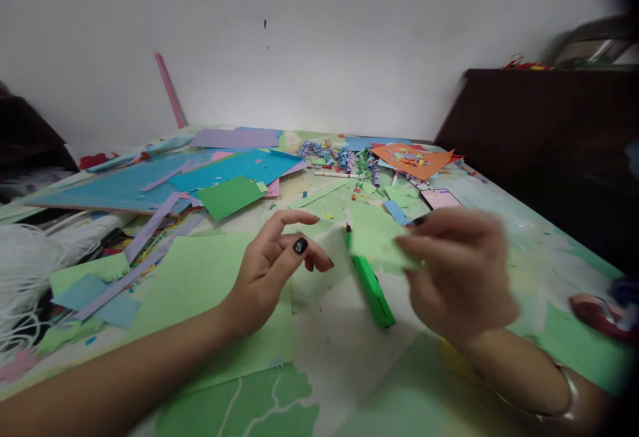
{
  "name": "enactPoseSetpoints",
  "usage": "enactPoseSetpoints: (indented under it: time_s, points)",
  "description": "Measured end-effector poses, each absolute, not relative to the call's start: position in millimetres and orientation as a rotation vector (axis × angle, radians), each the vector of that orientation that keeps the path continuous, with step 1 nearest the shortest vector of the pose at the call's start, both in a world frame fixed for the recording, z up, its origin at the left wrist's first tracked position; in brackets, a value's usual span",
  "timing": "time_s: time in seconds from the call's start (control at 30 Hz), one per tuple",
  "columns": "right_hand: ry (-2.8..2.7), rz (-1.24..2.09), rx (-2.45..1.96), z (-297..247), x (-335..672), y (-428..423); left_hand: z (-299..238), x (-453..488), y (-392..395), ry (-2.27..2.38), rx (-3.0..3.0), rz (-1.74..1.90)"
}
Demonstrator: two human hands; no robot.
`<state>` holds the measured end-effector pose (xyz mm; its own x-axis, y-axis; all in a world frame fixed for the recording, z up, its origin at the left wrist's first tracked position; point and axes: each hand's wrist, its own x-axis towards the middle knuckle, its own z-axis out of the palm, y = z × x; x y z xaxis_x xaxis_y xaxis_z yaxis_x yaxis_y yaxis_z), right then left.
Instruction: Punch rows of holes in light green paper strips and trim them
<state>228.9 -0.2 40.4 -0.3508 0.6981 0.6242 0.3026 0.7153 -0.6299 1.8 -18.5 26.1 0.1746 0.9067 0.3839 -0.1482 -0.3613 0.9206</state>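
Observation:
My left hand (272,271) hovers above a large light green paper sheet (200,291), fingers apart and curved, holding nothing. On the right, my right hand (456,271) is smeared by motion. Its thumb and fingers look pinched at the corner of a light green paper piece (377,234); the blur hides the exact grip. Between the hands lies a bright green long-bodied tool (372,291), its exact kind unclear. A green pencil (348,234) with a dark tip lies just beyond it, partly covered.
Blue card (239,169), a darker green sheet (232,197) and purple strips (150,231) lie at left, near white cord (24,277). Curled paper pieces (344,156), orange paper (414,161) and a phone (440,199) lie farther back. Scissors with red handles (599,314) rest at right.

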Motion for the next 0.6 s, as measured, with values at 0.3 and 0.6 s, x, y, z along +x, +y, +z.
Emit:
enactPoseSetpoints:
  time_s: [0.3,0.6]
  points:
    - [-2.294,0.039,-0.493,39.3,217.8,18.8,29.4,4.9,-11.8,0.984,1.543,1.37]
    - [-2.306,0.294,-2.15,54.2,296.7,84.9,34.3,1.8,-11.7,0.975,1.437,1.361]
